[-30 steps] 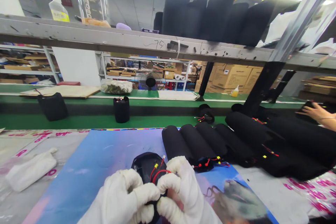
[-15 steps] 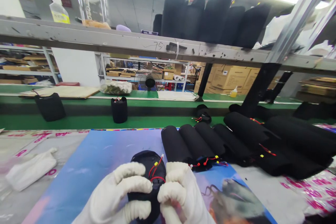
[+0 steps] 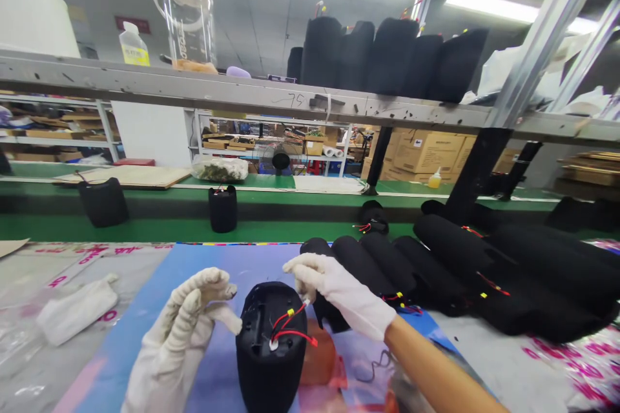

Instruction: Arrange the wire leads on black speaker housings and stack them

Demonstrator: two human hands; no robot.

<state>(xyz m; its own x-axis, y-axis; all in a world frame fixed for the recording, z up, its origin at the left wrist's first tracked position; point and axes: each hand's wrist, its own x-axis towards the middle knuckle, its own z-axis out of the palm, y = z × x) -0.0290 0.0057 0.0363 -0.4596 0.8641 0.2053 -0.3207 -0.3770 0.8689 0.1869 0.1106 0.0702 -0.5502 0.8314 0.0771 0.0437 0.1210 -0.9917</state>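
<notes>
Just let go: a black foam-covered cylinder [image 3: 271, 361], now upright and no longer clasped, on a blue printed mat [image 3: 213, 381] at 6 o'clock in the view. Across its top, red wires [image 3: 290, 334] and a small yellow connector [image 3: 289, 312], loose and looped. Left hand [image 3: 181, 335] in a white glove, open and empty at 8 o'clock, fingers raised, thumb just beside the cylinder, contact impossible to tell. Right hand [image 3: 334, 290], gloved too, also empty, fingers loosely curled, out toward 12 o'clock above the near end of a row of similar black cylinders [image 3: 387, 271]. Bare forearm [image 3: 436, 368] running off toward 5 o'clock. That row lying on its side from 12 to 3 o'clock, wire ends showing. At 9 o'clock, a crumpled white cloth [image 3: 77, 313]. Farther off, beyond a green belt [image 3: 145, 230], more black cylinders standing on a grey metal shelf [image 3: 194, 93].
</notes>
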